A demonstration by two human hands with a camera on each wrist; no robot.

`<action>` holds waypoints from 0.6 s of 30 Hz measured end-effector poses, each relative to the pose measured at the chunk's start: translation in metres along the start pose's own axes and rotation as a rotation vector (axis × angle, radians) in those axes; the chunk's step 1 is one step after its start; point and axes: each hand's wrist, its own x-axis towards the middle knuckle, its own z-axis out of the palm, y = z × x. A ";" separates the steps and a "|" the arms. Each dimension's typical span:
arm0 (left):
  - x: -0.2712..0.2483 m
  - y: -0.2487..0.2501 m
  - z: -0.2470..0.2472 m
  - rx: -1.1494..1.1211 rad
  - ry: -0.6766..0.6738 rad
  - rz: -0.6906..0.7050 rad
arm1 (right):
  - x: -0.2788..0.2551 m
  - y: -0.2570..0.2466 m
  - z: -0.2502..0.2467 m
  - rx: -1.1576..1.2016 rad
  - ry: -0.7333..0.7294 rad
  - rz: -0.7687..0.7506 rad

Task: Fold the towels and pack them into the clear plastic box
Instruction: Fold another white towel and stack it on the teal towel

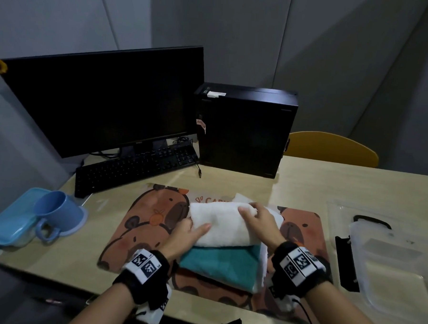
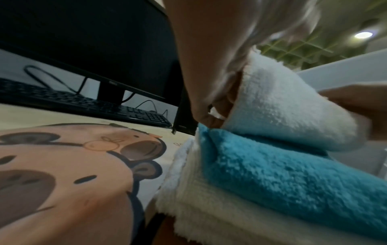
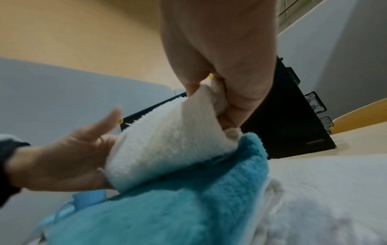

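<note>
Folding the white towel (image 1: 220, 226) is the step in hand, judged from the layout: it lies doubled over on top of a teal towel (image 1: 221, 261), in the lower centre of the head view, on a capybara-print mat (image 1: 142, 227) that covers the tabletop (image 1: 306, 181).

Procedure advice:
1. Keep the folded edge square to the teal towel beneath, so the stack does not skew.
2. Support the near-left end from below while the other end is brought over.
3. Flatten the fold with the palm before release; pile fabric springs back.

Hand states:
- The left hand (image 1: 191, 235) is flat, with straight fingers. In the right wrist view it lies palm-up against the left end of the white towel, supporting and not gripping.
- The right hand (image 1: 257, 221) pinches the upper right corner of the white towel; the right wrist view shows fabric bunched between thumb and fingers.

Relative position: the white towel spans the gap between both hands and touches each. Another white layer (image 2: 199, 207) lies under the teal towel, shown in the left wrist view.

The clear plastic box (image 1: 391, 265) sits at the right edge of the head view, well apart from the hands; no towel is visible inside it. Packing remains to be done.
</note>
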 end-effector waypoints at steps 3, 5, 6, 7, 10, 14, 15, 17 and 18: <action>0.012 -0.016 0.006 0.107 0.135 -0.031 | 0.011 0.005 0.006 -0.258 -0.055 0.088; 0.014 -0.020 0.007 0.139 0.157 -0.042 | 0.012 0.008 0.006 -0.379 -0.078 0.102; 0.014 -0.022 0.007 0.139 0.162 -0.043 | 0.012 0.008 0.005 -0.365 -0.092 0.118; 0.016 -0.024 0.006 0.132 0.158 -0.048 | 0.012 0.009 0.003 -0.313 -0.106 0.133; 0.020 -0.029 0.003 0.076 0.117 -0.079 | 0.010 0.007 -0.001 -0.106 -0.096 0.082; 0.013 -0.001 0.005 0.051 0.103 -0.011 | 0.003 -0.001 -0.011 0.086 -0.095 -0.027; 0.013 0.010 0.005 0.026 0.112 0.018 | 0.000 -0.004 -0.016 0.164 -0.103 -0.053; 0.017 0.039 0.006 -0.064 0.124 0.079 | -0.002 -0.008 -0.028 0.328 -0.063 -0.120; 0.023 0.052 0.007 -0.115 0.121 0.104 | -0.001 -0.010 -0.035 0.394 -0.006 -0.162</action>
